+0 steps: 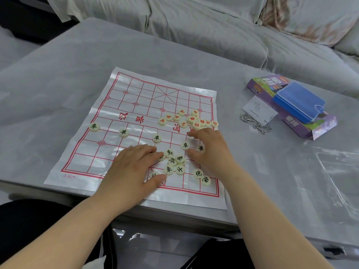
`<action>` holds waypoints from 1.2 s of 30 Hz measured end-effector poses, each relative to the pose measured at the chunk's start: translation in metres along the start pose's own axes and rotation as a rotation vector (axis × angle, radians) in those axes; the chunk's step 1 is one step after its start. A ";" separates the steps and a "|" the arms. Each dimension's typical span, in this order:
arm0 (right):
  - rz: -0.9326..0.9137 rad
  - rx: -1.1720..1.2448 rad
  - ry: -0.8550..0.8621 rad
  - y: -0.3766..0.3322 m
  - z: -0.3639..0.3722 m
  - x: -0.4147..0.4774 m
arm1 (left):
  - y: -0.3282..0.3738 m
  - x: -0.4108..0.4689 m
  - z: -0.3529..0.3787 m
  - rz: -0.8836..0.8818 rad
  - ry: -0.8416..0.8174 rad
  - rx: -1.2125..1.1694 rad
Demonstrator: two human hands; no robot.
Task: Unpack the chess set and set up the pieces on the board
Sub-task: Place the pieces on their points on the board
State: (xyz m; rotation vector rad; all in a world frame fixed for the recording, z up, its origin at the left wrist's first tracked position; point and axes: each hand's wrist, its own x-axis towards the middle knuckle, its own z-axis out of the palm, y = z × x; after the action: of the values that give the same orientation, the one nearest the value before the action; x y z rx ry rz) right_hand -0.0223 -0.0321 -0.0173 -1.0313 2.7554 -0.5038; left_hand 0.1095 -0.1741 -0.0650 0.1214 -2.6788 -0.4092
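A plastic sheet board (124, 105) with a red grid lies on the table. Cream round pieces with black characters stand along one row, the leftmost (94, 127), and more lie in a loose cluster (173, 164) near the front. Red-lettered pieces (191, 119) are heaped at the board's right side. My left hand (134, 167) rests flat on the board, fingertips touching pieces at the cluster's left edge. My right hand (208, 150) lies over the board's right part, fingers spread and lightly bent, touching a black-lettered piece (201, 148).
At the right stand a purple box (308, 131), a blue plastic case (299, 102) on it, a white leaflet (259, 110) and a metal wire puzzle (256, 123). A clear plastic sheet (330, 171) lies further right. A grey-covered sofa (213, 26) is behind the table.
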 end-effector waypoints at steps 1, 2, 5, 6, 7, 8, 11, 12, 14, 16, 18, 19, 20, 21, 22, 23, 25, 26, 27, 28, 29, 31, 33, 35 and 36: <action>-0.011 -0.009 -0.010 -0.001 0.001 0.000 | 0.000 0.000 0.000 0.000 0.005 0.000; -0.018 -0.019 -0.019 -0.002 0.002 0.001 | 0.000 0.000 0.000 0.000 0.009 -0.004; -0.001 -0.026 -0.014 -0.005 0.004 0.004 | -0.001 -0.001 0.001 0.000 0.008 -0.006; 0.008 -0.019 -0.008 -0.005 0.005 0.004 | -0.001 -0.001 0.001 0.000 0.006 -0.004; 0.015 -0.015 -0.005 -0.006 0.005 0.004 | -0.001 -0.001 0.001 -0.001 0.006 -0.001; 0.019 -0.016 -0.005 -0.006 0.006 0.005 | -0.001 -0.001 0.002 0.000 0.007 0.003; 0.022 -0.017 -0.008 -0.006 0.006 0.004 | -0.001 0.000 0.002 0.007 0.010 0.016; 0.020 -0.017 -0.011 -0.005 0.006 0.004 | -0.001 0.000 0.002 0.009 0.006 0.024; 0.030 0.003 -0.007 -0.002 0.003 0.001 | -0.001 0.000 0.002 0.009 -0.005 0.045; 0.064 0.050 0.020 0.005 -0.001 -0.004 | -0.001 0.000 0.001 0.003 -0.010 0.033; 0.098 0.069 0.021 0.013 -0.003 -0.009 | 0.000 0.000 0.001 0.002 0.000 0.021; 0.109 0.072 0.019 0.016 -0.003 -0.011 | 0.000 0.000 0.001 0.005 0.001 0.020; 0.116 0.072 0.021 0.018 -0.003 -0.012 | 0.000 0.000 0.001 0.008 -0.003 0.018; 0.120 0.067 0.025 0.019 -0.002 -0.012 | 0.001 0.000 0.000 0.009 -0.009 0.019; 0.121 0.057 0.030 0.019 -0.002 -0.012 | 0.001 0.000 -0.001 0.010 -0.018 0.028; 0.117 0.048 0.035 0.019 -0.001 -0.012 | 0.001 0.000 -0.001 0.009 -0.028 0.037; 0.122 0.058 0.063 0.021 -0.004 -0.013 | 0.001 0.000 -0.002 0.003 -0.038 0.031; 0.139 0.074 0.081 0.024 -0.006 -0.015 | 0.001 -0.001 -0.002 -0.001 -0.037 0.024; 0.161 0.089 0.095 0.027 -0.008 -0.016 | 0.002 -0.001 -0.003 -0.004 -0.035 0.019; 0.184 0.095 0.096 0.030 -0.011 -0.018 | 0.002 -0.001 -0.003 -0.008 -0.033 0.015; 0.203 0.091 0.087 0.032 -0.012 -0.020 | 0.002 -0.001 -0.003 -0.011 -0.033 0.008; 0.218 0.071 0.066 0.035 -0.011 -0.023 | 0.003 -0.001 -0.004 -0.013 -0.043 -0.003; 0.214 0.062 0.061 0.035 -0.009 -0.024 | 0.003 -0.001 -0.005 -0.023 -0.064 0.003; 0.216 0.066 0.062 0.035 -0.008 -0.025 | 0.004 -0.001 -0.005 -0.040 -0.095 -0.014; 0.217 0.069 0.060 0.035 -0.008 -0.025 | 0.005 -0.001 -0.006 -0.062 -0.121 -0.042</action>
State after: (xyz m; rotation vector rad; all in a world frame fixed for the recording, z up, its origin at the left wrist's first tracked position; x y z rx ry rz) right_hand -0.0271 0.0106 -0.0218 -0.7015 2.8349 -0.5997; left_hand 0.1131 -0.1707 -0.0585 0.1724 -2.7889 -0.5070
